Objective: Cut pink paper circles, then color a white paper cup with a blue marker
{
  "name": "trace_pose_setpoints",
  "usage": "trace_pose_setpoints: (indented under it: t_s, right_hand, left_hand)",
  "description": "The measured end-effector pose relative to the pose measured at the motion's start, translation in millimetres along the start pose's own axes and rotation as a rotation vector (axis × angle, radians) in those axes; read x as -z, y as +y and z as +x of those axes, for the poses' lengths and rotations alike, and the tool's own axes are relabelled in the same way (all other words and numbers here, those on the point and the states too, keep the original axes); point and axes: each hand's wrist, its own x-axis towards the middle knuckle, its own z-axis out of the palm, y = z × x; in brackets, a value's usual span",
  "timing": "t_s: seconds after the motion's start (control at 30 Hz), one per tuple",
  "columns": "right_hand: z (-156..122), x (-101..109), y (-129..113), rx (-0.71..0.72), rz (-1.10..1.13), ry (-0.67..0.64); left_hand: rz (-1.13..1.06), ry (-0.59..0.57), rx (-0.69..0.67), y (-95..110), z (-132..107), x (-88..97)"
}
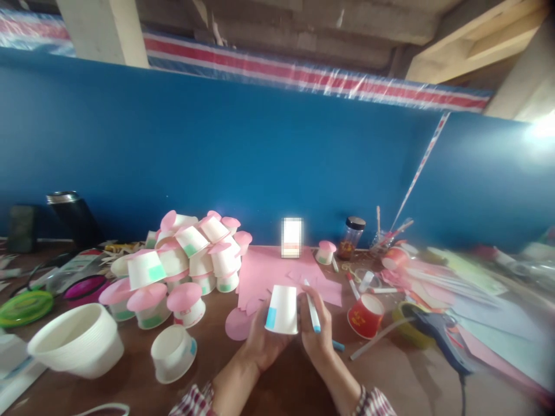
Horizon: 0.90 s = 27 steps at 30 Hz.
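Observation:
A white paper cup (285, 309) with a blue patch near its rim rests upside down in my left hand (265, 341), fingers wrapped round its side. My right hand (319, 335), just beside the cup, grips a white marker (312, 309) with a blue end. Left of my hands, another white paper cup (173, 353) with a blue patch lies tilted on the table. Pink paper sheets (277, 266) and a pink paper circle (237, 323) lie beyond my hands. A blue marker cap (337, 345) shows by my right wrist.
A pile of white cups with pink paper tops (191, 254) stands at the left, behind a stack of white bowls (78, 341). To the right are a red paper cup (366, 315), a glue gun (446, 341) with its cable, a lidded jar (352, 237) and loose coloured paper (498, 312).

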Motion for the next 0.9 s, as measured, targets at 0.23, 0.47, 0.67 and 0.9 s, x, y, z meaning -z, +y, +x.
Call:
trace_pose_setpoints:
  t_s: [0.23,0.47,0.67,0.9]
  right_hand:
    - [-0.5,1.7,-3.0,-0.054,0.027,-0.031]
    - [0.2,1.9,-7.1,-0.015,-0.019,-0.016]
    - [0.1,2.3,-9.3,-0.012,-0.009,-0.028]
    - [-0.2,0.1,-14.8,-0.041,0.022,-0.005]
  left_hand:
    - [0.024,-0.024,-0.013,-1.2,-0.9,3.9]
    - [0.026,-0.016,-0.03,-2.7,-0.7,7.2]
    - [0.017,-0.006,-0.022,-2.4,-0.9,5.1]
    - [0.026,0.004,-0.033,-2.0,-2.4,0.1]
